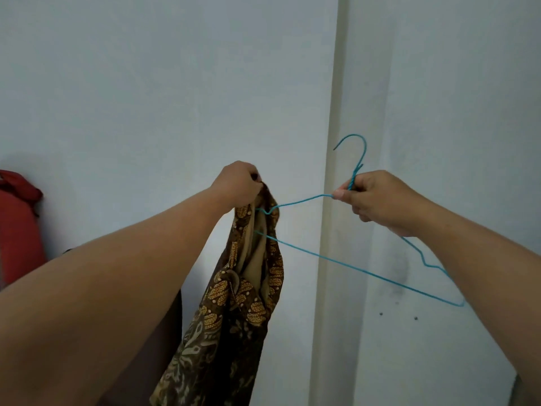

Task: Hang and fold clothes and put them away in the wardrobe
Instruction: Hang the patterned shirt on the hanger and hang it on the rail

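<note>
Head view: left hand (238, 186) is fisted around the top of a brown batik garment (234, 303), soft and drooping below it. Right hand (377, 200) pinches the twisted neck of a thin blue wire hanger (351, 268); its left tip is buried in the cloth. Bare wall behind; the garment's hem is cut off.

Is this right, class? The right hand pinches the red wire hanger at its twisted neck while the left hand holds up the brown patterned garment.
One detail is wrong: the wire hanger is blue, not red, as the head view shows. The right hand does pinch its twisted neck, and the left hand holds up the brown patterned garment.
</note>
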